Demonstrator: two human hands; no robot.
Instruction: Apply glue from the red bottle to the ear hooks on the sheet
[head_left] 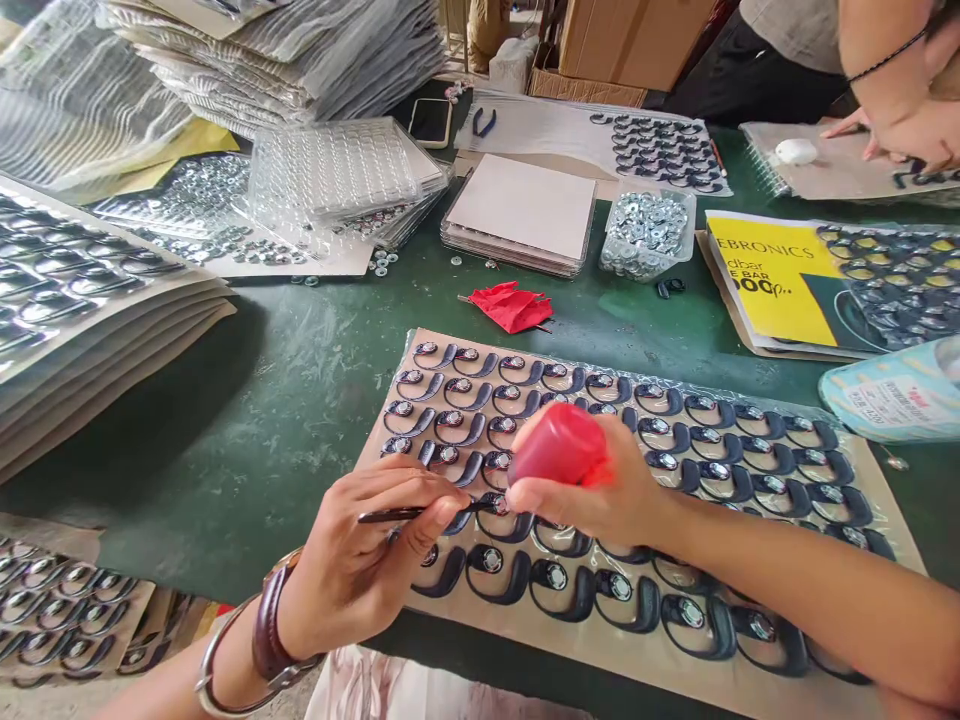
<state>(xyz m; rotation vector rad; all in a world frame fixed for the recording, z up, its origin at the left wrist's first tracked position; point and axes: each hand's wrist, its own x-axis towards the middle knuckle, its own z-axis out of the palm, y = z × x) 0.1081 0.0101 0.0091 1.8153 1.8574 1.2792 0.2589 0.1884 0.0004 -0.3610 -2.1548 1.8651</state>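
My left hand (360, 560) pinches dark tweezers (390, 515). Their tip reaches a black hook-shaped part with a round silver piece, in the middle-left of the tray. In my right hand (622, 495) is a red plastic bottle (559, 447), tilted with its base toward me; its lower end is hidden and blurred. Both hands meet over a clear plastic-covered tray on a brown board (896, 500). Rows of black hook-shaped parts (557, 590), each with a round silver piece, fill that tray.
A red cloth (514, 306) lies beyond the tray. Behind stand a tub of silver discs (649, 235) and stacked sheets (521, 205). A yellow box panel (769, 270) and a light-blue packet (896, 395) are right. Piled trays (90, 360) rise left. Another person's hand (862, 130) works at back right.
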